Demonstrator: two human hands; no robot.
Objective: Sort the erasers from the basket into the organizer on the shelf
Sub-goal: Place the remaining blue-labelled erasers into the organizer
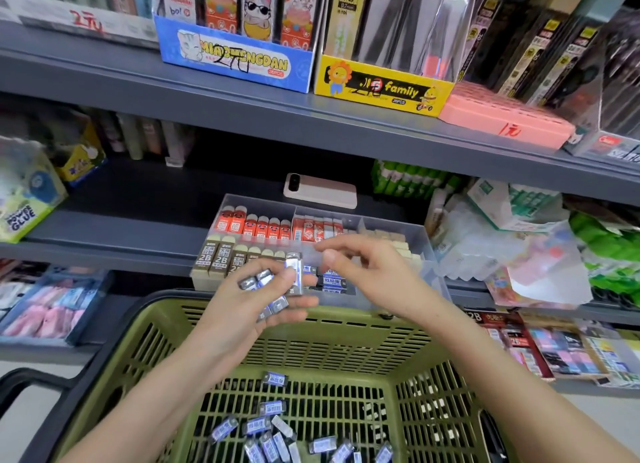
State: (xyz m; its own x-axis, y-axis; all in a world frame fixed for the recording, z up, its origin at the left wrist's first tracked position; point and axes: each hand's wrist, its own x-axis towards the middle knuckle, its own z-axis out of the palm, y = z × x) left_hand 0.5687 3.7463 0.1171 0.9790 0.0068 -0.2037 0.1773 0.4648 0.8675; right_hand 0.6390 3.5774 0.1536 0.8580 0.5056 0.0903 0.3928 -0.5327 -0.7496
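The clear organizer (429, 254) sits at the shelf's front edge, and the green basket (346, 338) has its far rim just below the organizer's front wall. An upper shelf (311, 123) overhangs the organizer; bare shelf board (138, 227) lies to its left. Behind it rests a phone (322, 192), and crumpled plastic packets (502, 254) crowd its right wall.

The left hand (256, 300), before the organizer's front wall, grips a bunch of blue-wrapped erasers (263, 280). One eraser (294, 272) stands on end at its fingertips, long axis vertical. The right hand (367, 272) hovers over the organizer's front compartments, loose, thumb and forefinger parted.

Blue erasers in the organizer (334, 280) lie crosswise. Loose erasers (273, 428) on the basket floor point every way.
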